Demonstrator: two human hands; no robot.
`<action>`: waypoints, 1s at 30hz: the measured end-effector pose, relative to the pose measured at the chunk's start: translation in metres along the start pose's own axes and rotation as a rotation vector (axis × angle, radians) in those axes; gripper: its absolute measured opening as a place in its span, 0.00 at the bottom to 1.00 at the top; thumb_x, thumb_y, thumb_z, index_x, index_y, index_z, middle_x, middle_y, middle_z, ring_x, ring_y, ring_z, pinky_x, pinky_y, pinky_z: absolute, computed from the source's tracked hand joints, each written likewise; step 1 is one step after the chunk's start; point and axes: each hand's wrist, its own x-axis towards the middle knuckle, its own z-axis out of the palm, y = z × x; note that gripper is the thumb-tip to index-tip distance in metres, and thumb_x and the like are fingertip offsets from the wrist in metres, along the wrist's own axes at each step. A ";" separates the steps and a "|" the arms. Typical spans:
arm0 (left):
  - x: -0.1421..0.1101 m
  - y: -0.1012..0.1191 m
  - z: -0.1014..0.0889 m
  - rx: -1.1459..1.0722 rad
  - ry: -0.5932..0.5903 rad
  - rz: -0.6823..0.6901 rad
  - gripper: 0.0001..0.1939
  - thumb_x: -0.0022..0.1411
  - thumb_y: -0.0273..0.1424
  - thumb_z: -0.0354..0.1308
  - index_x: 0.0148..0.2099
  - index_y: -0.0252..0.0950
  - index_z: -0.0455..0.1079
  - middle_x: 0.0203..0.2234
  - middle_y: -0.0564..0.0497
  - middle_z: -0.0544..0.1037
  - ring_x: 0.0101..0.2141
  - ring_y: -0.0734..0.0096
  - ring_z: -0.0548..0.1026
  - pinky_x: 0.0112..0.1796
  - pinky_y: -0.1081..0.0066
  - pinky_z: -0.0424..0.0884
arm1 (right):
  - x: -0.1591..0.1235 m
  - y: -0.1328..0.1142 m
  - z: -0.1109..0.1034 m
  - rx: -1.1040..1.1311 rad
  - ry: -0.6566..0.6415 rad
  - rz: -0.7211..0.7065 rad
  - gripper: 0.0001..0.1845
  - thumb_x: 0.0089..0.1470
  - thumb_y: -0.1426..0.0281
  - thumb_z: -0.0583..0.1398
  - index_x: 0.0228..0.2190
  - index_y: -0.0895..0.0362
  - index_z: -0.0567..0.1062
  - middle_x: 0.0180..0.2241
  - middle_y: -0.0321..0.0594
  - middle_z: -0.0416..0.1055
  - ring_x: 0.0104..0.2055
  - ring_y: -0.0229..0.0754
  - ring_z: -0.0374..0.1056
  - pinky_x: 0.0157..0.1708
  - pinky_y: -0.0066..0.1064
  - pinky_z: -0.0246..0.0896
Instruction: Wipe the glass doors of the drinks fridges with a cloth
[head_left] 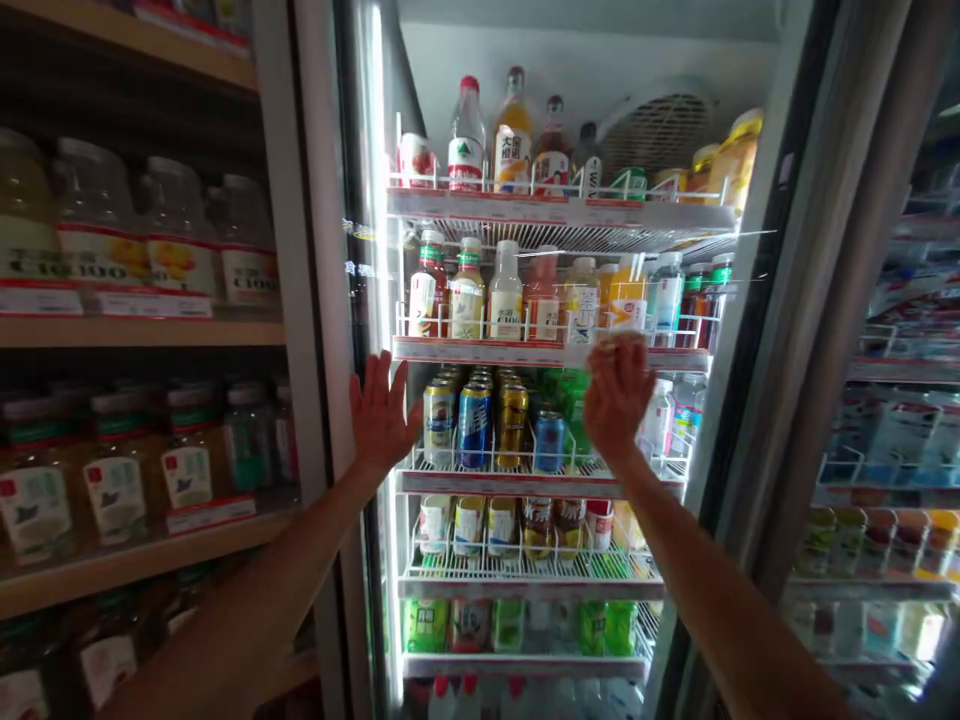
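Bare left hand [385,415] raised at the left edge of a tall, brightly lit drinks cooler with white interior walls [540,55]. Its fingers are straight and spread, thumb out to the right, nothing grasped; contact with any surface can't be told. Nearest to it: a silver-and-gold metal can [438,425], front row, middle shelf, with a taller blue-and-white can [474,425] beside it.

Bare right hand [619,405] up on the right, blurred, fingers seemingly bent. A pale patch shows at the fingertips — cannot tell whether they grasp something. Just above them stands an orange plastic bottle with a white label [628,300]; green bottles [575,410] partly show behind the hand's left side.

Cooler lies straight ahead, behind both hands, its white wire shelves stacked with bottles and cans. To its left — a brown wooden shelf [142,332] bearing white-capped clear bottles [247,245].
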 end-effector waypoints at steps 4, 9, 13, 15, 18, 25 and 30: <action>0.000 0.001 -0.002 -0.019 -0.012 -0.010 0.31 0.61 0.40 0.45 0.64 0.35 0.48 0.63 0.43 0.47 0.63 0.58 0.43 0.60 0.53 0.37 | 0.007 0.001 0.005 -0.040 0.145 0.197 0.27 0.57 0.70 0.47 0.59 0.54 0.55 0.62 0.47 0.48 0.65 0.53 0.38 0.58 0.56 0.42; 0.000 0.000 -0.002 -0.051 0.002 0.007 0.31 0.62 0.41 0.45 0.63 0.34 0.49 0.63 0.42 0.47 0.63 0.58 0.43 0.60 0.54 0.36 | -0.025 -0.029 -0.001 0.055 -0.212 -0.340 0.27 0.55 0.71 0.50 0.56 0.45 0.59 0.60 0.35 0.54 0.66 0.45 0.39 0.61 0.49 0.38; -0.001 -0.001 -0.001 -0.045 -0.003 0.015 0.31 0.62 0.41 0.45 0.64 0.35 0.47 0.63 0.43 0.46 0.63 0.58 0.42 0.60 0.53 0.36 | -0.014 0.004 -0.006 -0.063 0.011 0.061 0.26 0.56 0.70 0.48 0.57 0.53 0.58 0.62 0.45 0.49 0.65 0.51 0.39 0.59 0.56 0.38; -0.001 -0.001 -0.001 -0.037 -0.004 0.019 0.32 0.62 0.41 0.45 0.64 0.36 0.46 0.63 0.43 0.45 0.63 0.59 0.42 0.60 0.53 0.36 | -0.010 0.003 -0.002 -0.080 0.121 0.237 0.27 0.56 0.71 0.47 0.58 0.59 0.57 0.62 0.50 0.46 0.65 0.53 0.37 0.58 0.57 0.40; -0.001 -0.002 -0.001 -0.032 0.002 0.026 0.31 0.62 0.41 0.45 0.64 0.35 0.47 0.63 0.43 0.46 0.63 0.59 0.42 0.60 0.54 0.37 | -0.026 -0.031 0.004 0.016 -0.016 0.015 0.28 0.55 0.72 0.48 0.58 0.56 0.56 0.63 0.45 0.47 0.66 0.50 0.33 0.60 0.53 0.41; -0.001 -0.003 -0.001 -0.080 -0.013 0.007 0.31 0.62 0.42 0.44 0.64 0.36 0.48 0.63 0.44 0.46 0.63 0.59 0.42 0.60 0.54 0.36 | -0.034 -0.005 -0.008 -0.040 -0.080 -0.055 0.27 0.54 0.70 0.49 0.57 0.51 0.58 0.62 0.41 0.49 0.65 0.50 0.39 0.59 0.55 0.39; -0.002 -0.003 -0.002 -0.072 -0.014 0.001 0.31 0.62 0.42 0.44 0.64 0.35 0.49 0.63 0.44 0.47 0.63 0.59 0.42 0.60 0.54 0.35 | -0.031 -0.010 0.003 -0.051 0.086 0.153 0.29 0.55 0.71 0.47 0.59 0.55 0.55 0.63 0.45 0.46 0.66 0.52 0.35 0.58 0.55 0.42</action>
